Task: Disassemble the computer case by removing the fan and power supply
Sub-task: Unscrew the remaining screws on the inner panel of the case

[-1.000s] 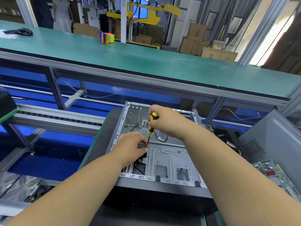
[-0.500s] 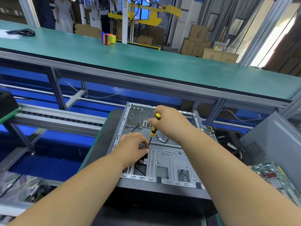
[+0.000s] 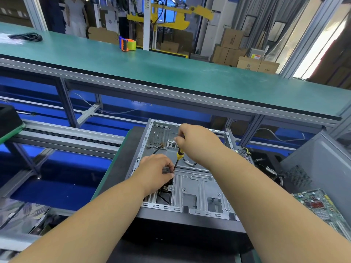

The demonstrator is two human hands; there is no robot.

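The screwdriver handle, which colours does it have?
Yellow and black on the screwdriver handle, best seen in the head view.

The right hand [image 3: 197, 141] covers the top of the screwdriver [image 3: 179, 154] handle, so only the lower yellow and black part shows; its tip is hidden behind the left hand [image 3: 154, 172] fingers, and what it touches cannot be told. The left hand hides the black part [image 3: 167, 194] beneath it, too dark to identify. Both forearms cover parts of the case [image 3: 199, 188], whose near side is lost in shadow. The circuit board [image 3: 321, 205] is cut off by the right edge. Beyond the case's right wall, cables [image 3: 269, 169] lie in a dark, unclear tangle. The far person [image 3: 76, 14] is cut off at the top edge
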